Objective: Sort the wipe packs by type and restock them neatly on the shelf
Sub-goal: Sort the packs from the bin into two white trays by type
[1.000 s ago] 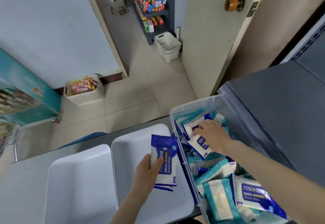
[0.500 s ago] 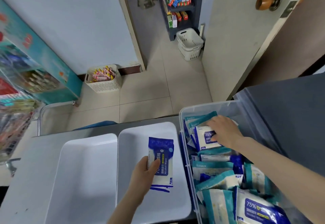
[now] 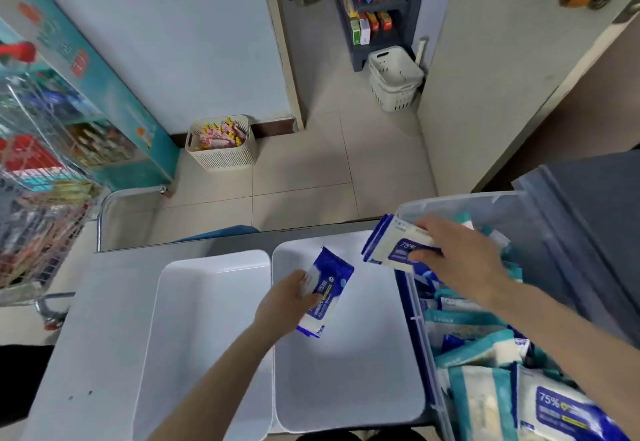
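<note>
The left hand [image 3: 287,297] curls round a blue wipe pack [image 3: 327,293] over the right tray [image 3: 346,388]; the right hand [image 3: 460,257] pinches a second pack [image 3: 398,250] above the bin's [image 3: 450,200] far-left corner, where a loose pinch could drop it among the unsorted packs [image 3: 485,354].

Reaching forward with both bare forearms, left from bottom centre, right from the lower right. Gripping a blue pack [image 3: 329,288] in the left hand [image 3: 287,298], thumb across its face. Pinching a second pack [image 3: 391,248] in the right hand [image 3: 460,253], palm down, fingers curled.
</note>
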